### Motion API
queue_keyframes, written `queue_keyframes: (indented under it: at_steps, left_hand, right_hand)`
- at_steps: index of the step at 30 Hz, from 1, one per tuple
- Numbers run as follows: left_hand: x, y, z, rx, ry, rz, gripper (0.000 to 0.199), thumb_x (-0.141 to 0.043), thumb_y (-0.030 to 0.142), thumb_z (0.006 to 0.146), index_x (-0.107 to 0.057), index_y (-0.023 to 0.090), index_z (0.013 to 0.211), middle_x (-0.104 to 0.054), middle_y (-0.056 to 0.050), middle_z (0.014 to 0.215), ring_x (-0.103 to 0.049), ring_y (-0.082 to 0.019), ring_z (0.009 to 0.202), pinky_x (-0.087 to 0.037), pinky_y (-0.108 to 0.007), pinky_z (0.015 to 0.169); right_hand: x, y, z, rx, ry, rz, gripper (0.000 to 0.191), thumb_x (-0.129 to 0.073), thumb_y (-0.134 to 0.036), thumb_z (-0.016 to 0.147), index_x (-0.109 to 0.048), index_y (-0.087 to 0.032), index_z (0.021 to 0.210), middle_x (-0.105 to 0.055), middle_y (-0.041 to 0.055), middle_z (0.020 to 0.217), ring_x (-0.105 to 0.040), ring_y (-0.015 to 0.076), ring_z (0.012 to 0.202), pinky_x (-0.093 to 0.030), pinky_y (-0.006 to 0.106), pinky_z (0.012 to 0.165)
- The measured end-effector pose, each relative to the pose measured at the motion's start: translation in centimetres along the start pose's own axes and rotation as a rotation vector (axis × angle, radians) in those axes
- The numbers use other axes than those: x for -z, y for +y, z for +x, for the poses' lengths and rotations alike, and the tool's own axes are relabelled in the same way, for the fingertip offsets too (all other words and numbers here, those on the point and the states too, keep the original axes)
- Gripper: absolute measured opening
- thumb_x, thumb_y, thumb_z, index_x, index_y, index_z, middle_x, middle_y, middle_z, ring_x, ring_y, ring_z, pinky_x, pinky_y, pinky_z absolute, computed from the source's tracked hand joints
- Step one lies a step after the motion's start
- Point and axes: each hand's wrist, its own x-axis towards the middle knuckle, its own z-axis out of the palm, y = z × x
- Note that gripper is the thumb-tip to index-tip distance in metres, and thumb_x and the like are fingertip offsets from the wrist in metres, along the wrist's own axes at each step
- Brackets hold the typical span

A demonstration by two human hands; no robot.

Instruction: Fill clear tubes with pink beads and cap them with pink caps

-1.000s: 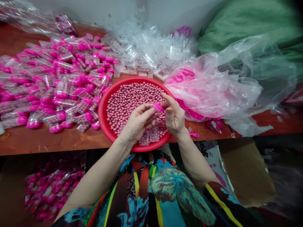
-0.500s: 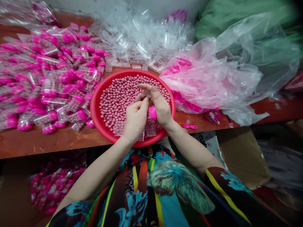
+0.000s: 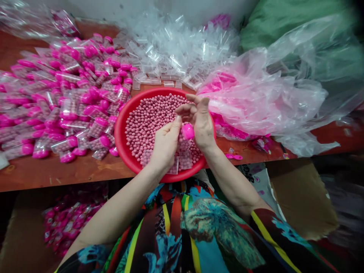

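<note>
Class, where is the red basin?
In the head view, the red basin is central, between pink-capped containers on the left and a plastic bag on the right.

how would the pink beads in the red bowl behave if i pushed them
The pink beads look round and loose, so they would probably roll and shift under a push. Each is small, so likely light by itself. The raised rim of the red bowl should keep most from scattering.
</note>
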Motion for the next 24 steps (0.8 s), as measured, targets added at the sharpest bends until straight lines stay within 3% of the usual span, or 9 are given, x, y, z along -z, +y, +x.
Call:
queue_keyframes:
  at_steps: [4,7,9,13,18,24]
  left_hand:
    - [1.3,0.5,0.6,0.055,0.056,-0.143,0.034,-0.076,0.048,0.086,-0.063,0.019,0.075,-0.058,0.001,0.065,-0.044,-0.01,0.051,-0.037,-0.023,0.047]
    - [2.0,0.4,0.7,0.013,0.055,-0.15,0.02,-0.079,0.036,0.081,-0.072,0.018,0.088,-0.07,-0.001,0.081,-0.06,-0.013,0.068,-0.05,-0.023,0.064]
    - [2.1,0.0,0.5,-0.035,0.044,-0.112,0.023,-0.082,0.032,0.078,-0.075,0.017,0.095,-0.075,-0.003,0.092,-0.066,-0.015,0.084,-0.053,-0.024,0.078]
    - [1.9,-0.2,-0.1,-0.084,0.046,-0.011,0.025,-0.081,0.029,0.078,-0.078,0.016,0.099,-0.077,-0.005,0.099,-0.068,-0.016,0.094,-0.052,-0.027,0.09]
    - [2.1,0.8,-0.3,-0.106,0.029,0.06,0.018,-0.08,0.028,0.079,-0.077,0.016,0.091,-0.075,-0.004,0.09,-0.067,-0.016,0.088,-0.051,-0.027,0.085]
    - [2.5,0.9,-0.1,-0.096,0.06,0.065,0.017,-0.081,0.026,0.076,-0.076,0.014,0.086,-0.073,-0.005,0.084,-0.065,-0.016,0.081,-0.051,-0.027,0.077]
  right_hand:
    - [1.2,0.8,-0.6,0.107,-0.017,-0.053,0.066,-0.039,-0.067,0.106,-0.043,-0.023,0.154,-0.068,0.0148,0.133,-0.069,0.0257,0.117,-0.06,0.042,0.099]
    - [1.5,0.3,-1.9,0.27,-0.123,-0.246,0.079,-0.07,-0.057,0.093,-0.041,-0.02,0.157,-0.055,0.0199,0.151,-0.057,0.0352,0.138,-0.049,0.055,0.116]
    - [1.3,0.0,-2.2,0.323,-0.136,-0.393,0.083,-0.08,-0.045,0.087,-0.043,-0.02,0.157,-0.054,0.0208,0.153,-0.052,0.04,0.141,-0.043,0.062,0.119]
    - [0.9,-0.2,-1.8,0.366,-0.118,-0.493,0.069,-0.076,-0.032,0.086,-0.054,-0.02,0.149,-0.063,0.0199,0.138,-0.058,0.041,0.131,-0.047,0.064,0.114]
    - [0.8,-0.1,-1.2,0.441,-0.132,-0.503,0.057,-0.072,-0.035,0.087,-0.062,-0.016,0.14,-0.067,0.0201,0.127,-0.062,0.0399,0.123,-0.048,0.063,0.113]
    - [-0.8,0.1,-0.9,0.384,-0.098,-0.46,0.051,-0.071,-0.036,0.086,-0.064,-0.015,0.133,-0.068,0.0196,0.123,-0.062,0.0383,0.12,-0.048,0.062,0.111]
